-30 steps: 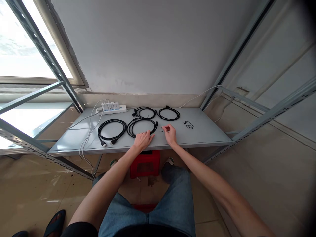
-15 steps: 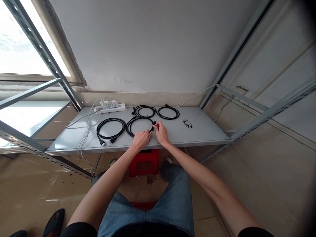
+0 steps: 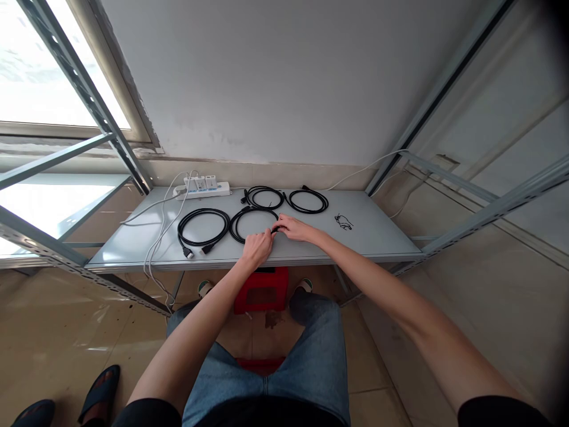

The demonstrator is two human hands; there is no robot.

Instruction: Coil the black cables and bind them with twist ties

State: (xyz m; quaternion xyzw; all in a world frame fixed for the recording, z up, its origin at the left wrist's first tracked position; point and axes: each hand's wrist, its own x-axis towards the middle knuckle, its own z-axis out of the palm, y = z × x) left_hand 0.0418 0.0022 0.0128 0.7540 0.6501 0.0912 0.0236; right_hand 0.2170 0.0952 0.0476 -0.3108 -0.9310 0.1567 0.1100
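Observation:
A coiled black cable [image 3: 234, 230] lies on the grey metal shelf [image 3: 311, 246] in front of me. My left hand [image 3: 258, 247] is closed on the near right side of this coil. My right hand [image 3: 288, 228] pinches the coil's right side, close beside the left fingertips. Whether a thin tie is between the fingers is too small to make out. To the left rests another coiled cable [image 3: 203, 212], its two plugs pointing toward the front edge. Behind are two more coils, one at the back middle [image 3: 264, 188] and one at the back right [image 3: 308, 211].
Several thin black ties [image 3: 344, 222] lie in a small heap at the right. A white power strip [image 3: 208, 191] with plugged-in adapters stands at the back left, and white cords [image 3: 155, 243] hang over the front edge. Metal uprights frame both sides. A red stool [image 3: 267, 290] is below.
My right hand has turned flatter, its forearm swinging out to the right, and its fingers are now lower against the coil. My left hand keeps its grip. The view has shifted slightly.

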